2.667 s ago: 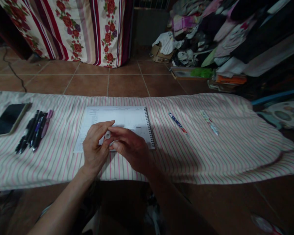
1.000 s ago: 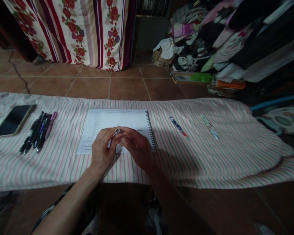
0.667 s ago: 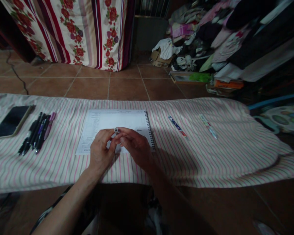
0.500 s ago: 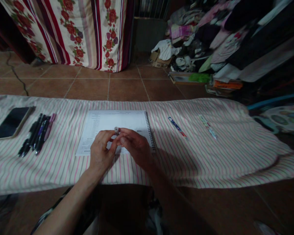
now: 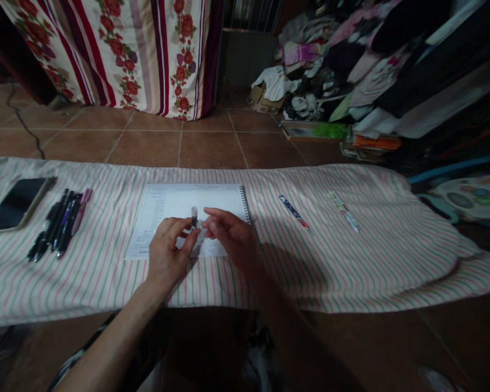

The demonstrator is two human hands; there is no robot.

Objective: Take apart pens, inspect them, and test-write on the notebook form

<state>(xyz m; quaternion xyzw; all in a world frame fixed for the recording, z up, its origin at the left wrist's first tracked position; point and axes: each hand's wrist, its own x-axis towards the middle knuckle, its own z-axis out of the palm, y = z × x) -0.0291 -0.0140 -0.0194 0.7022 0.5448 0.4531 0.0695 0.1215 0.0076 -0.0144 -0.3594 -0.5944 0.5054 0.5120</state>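
Note:
Between the thumb and index finger of my left hand (image 5: pixel 169 247), a small upright tube (image 5: pixel 194 212) is pinched. It has a pale, see-through top and a dark lower part; its exact kind is too small to tell. Just to its right is my right hand (image 5: pixel 232 234), fingers apart and holding nothing that I can see. Both hands are over a spiral-bound notebook (image 5: pixel 204 194), open at a white page with printed text along the left side. My hands cover part of the page's lower half.
On the striped cloth (image 5: pixel 371 272), a phone (image 5: pixel 16 204) and several pens (image 5: pixel 61 223) lie at the left. A dark blue patterned strip (image 5: pixel 294 210) and a pale patterned one (image 5: pixel 343 211) lie at the right. Clothes (image 5: pixel 310 51) are heaped beyond, on the floor.
My right hand has drawn away from the tube to the right, and its fingers have spread. More of the tube now shows in my left hand, which stays nearly in place.

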